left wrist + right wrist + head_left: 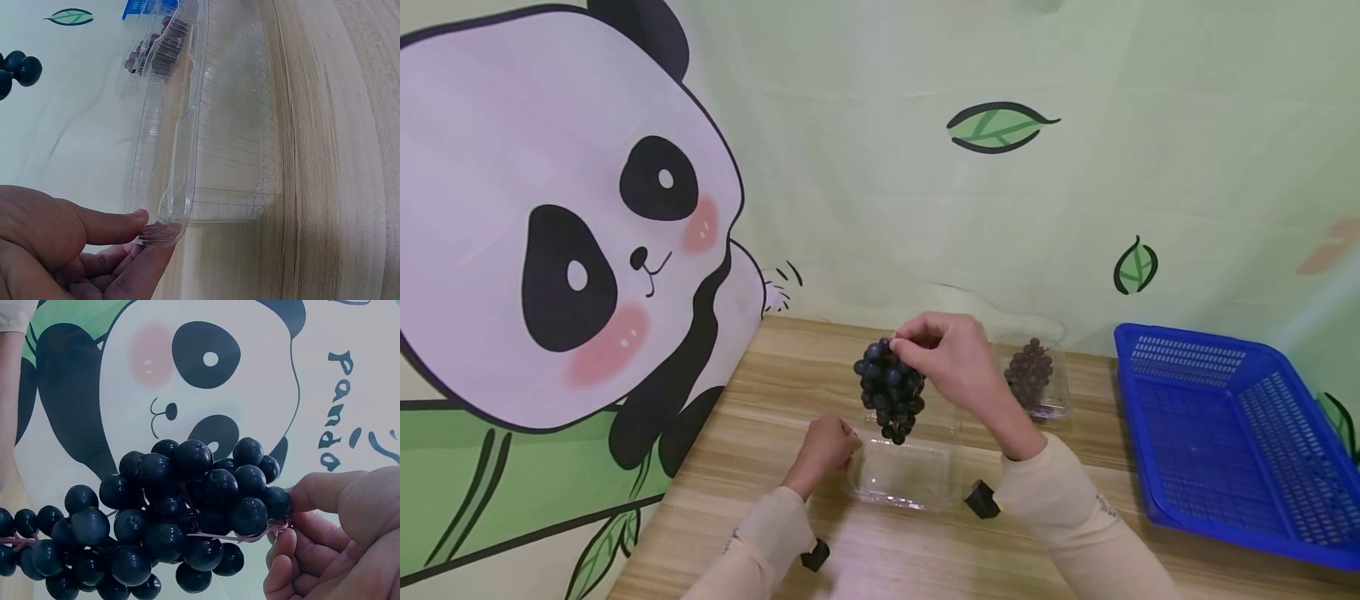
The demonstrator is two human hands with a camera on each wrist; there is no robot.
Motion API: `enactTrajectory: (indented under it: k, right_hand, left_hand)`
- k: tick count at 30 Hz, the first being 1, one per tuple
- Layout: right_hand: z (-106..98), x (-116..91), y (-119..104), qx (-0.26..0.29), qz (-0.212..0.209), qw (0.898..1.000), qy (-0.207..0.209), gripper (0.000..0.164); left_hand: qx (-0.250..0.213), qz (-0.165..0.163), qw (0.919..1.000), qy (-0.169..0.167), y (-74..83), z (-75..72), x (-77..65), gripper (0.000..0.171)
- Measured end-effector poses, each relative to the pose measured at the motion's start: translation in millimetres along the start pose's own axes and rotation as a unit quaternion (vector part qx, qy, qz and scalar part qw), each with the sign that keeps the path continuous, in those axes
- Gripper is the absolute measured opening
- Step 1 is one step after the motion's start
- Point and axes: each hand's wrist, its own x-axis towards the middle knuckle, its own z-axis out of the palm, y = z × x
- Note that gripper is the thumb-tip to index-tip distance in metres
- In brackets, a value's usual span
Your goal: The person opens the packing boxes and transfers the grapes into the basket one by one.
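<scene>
A bunch of dark grapes (pixel 891 387) hangs from my right hand (pixel 955 362), which pinches it at the stem end. In the right wrist view the grapes (pixel 162 512) stretch out from the thumb and fingers of the right hand (pixel 350 531). Below the bunch, a clear plastic box (pixel 902 475) stands on the table with its lid raised. My left hand (pixel 827 446) pinches the box's edge at its left corner; the left wrist view shows thumb and fingers of the left hand (pixel 81 244) on the rim of the clear box (pixel 231 125).
Behind my right forearm sits another clear box (pixel 1056 404) with reddish grapes (pixel 1030 372) inside. A blue plastic basket (pixel 1232 450) stands at the right. Two small black blocks lie on the wooden table (pixel 760 400), one block (pixel 982 500) by the right sleeve. A panda-printed cloth (pixel 887 167) hangs behind.
</scene>
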Motion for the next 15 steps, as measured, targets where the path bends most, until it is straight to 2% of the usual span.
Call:
enactTrajectory:
  k: [15]
  right_hand:
    - [-14,5,-17,0.007,-0.002,1.000,0.011,0.008]
  left_hand:
    - [-0.023,-0.014,0.9996,-0.005,-1.1,-0.7,-0.5,0.032]
